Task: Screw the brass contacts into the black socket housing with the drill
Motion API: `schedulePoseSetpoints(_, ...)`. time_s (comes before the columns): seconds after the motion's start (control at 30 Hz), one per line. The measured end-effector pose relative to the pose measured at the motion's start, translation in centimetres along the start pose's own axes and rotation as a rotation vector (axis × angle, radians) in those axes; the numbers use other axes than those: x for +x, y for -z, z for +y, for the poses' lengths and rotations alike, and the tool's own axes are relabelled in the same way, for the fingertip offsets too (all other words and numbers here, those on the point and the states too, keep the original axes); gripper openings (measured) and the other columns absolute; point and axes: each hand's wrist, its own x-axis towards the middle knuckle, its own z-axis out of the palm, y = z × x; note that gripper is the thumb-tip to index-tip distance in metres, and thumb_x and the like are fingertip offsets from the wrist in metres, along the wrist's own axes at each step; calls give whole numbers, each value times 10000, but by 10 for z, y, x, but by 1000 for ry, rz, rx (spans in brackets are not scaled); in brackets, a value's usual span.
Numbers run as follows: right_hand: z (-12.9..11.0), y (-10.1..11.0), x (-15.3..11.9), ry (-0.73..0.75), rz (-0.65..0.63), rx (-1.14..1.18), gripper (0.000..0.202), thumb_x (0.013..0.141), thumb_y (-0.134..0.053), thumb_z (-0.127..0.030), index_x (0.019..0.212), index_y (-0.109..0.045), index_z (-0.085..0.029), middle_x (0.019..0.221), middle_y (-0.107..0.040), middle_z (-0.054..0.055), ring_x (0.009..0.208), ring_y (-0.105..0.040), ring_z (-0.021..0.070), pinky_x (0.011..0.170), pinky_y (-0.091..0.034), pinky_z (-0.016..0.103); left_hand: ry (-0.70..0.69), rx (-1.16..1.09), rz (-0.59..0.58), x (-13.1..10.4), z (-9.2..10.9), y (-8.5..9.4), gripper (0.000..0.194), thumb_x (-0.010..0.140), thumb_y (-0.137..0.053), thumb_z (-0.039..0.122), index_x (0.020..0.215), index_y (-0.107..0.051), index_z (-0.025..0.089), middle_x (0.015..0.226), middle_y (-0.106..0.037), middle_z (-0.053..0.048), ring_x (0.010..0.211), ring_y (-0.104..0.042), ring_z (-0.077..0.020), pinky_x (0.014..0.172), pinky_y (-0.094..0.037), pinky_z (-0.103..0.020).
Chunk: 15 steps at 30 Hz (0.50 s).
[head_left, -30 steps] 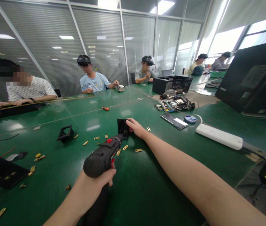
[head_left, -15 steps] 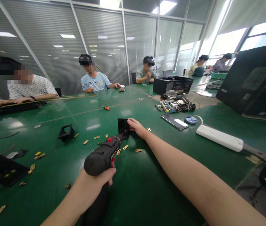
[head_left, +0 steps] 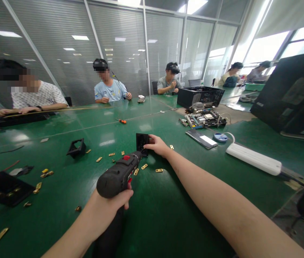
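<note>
My left hand (head_left: 114, 200) is wrapped round the grip of a black and red power drill (head_left: 117, 175), whose front end points at a small black square part (head_left: 141, 141). That part stands upright on the green table, and my right hand (head_left: 156, 146) holds its right edge, with the thumb in front of its face. The drill's tip meets the lower area of the part; the exact contact is too small to tell. Several small brass plates (head_left: 144, 166) lie around the drill and the part.
A black frame (head_left: 76, 148) and a black plate (head_left: 5, 189) lie at the left, with an orange screwdriver (head_left: 121, 121) farther back. To the right are a phone (head_left: 201, 139), a white power strip (head_left: 253, 158), a circuit board (head_left: 204, 117) and black cases. Several people sit across the table.
The view has shifted slightly. My right thumb has moved inward over the face of the black part. The person in light blue has drawn a hand back from the small white object.
</note>
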Motion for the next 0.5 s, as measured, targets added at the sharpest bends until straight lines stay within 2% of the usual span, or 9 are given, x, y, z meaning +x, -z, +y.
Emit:
schedulePoseSetpoints(0.37,-4,0,-2,-17,-3,-11,315,955,-619,-333,1212,-603,-150,1174,-642,88,998,-655,210,857,-570,415,-3,-35,29,-2,5,-3,139,766,-660,365,795,-649,230,556,-615,54,610,-600,-212,686,-449,-322)
schedulePoseSetpoints(0.5,-6,0,-2,-42,3,-12,318,956,-617,-336,1214,-601,-151,1178,-638,89,994,-653,210,848,-571,410,15,-57,55,-4,5,-4,137,751,-688,346,804,-655,224,613,-644,50,603,-600,-202,686,-458,-325)
